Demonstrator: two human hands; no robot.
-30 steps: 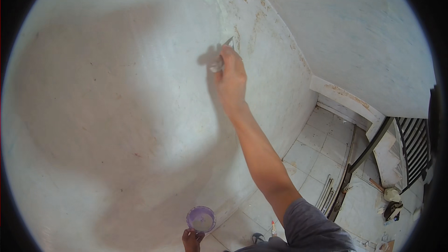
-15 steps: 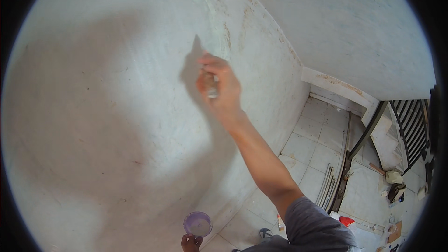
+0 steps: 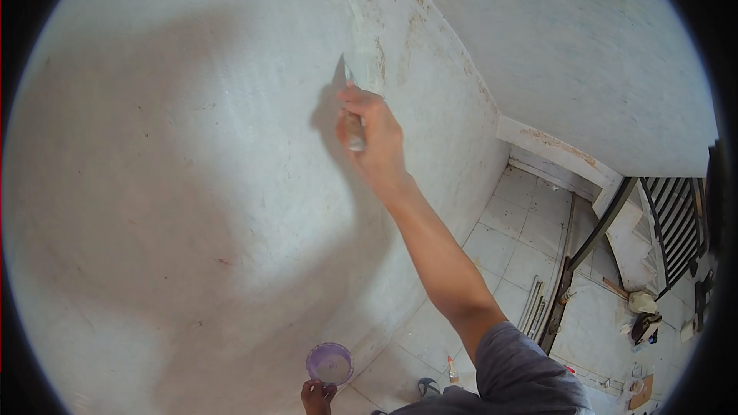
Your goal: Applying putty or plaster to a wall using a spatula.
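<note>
My right hand (image 3: 373, 138) is raised against a white wall (image 3: 192, 184) and is closed on the handle of a putty knife (image 3: 350, 107), whose blade points up and lies on the wall by a rough, stained strip (image 3: 377, 54) near the corner. Low in the picture, my left hand (image 3: 317, 397) holds a small purple bowl (image 3: 330, 363) with pale paste in it.
A second white wall (image 3: 584, 54) meets the first at the corner on the right. Below lies a tiled floor (image 3: 515, 246) with a dark metal gate (image 3: 676, 215), metal rods (image 3: 534, 303) and several small things on the ground at the lower right.
My right hand with the putty knife swept down the wall and then rose again toward the rough strip. The bowl in my left hand stayed low.
</note>
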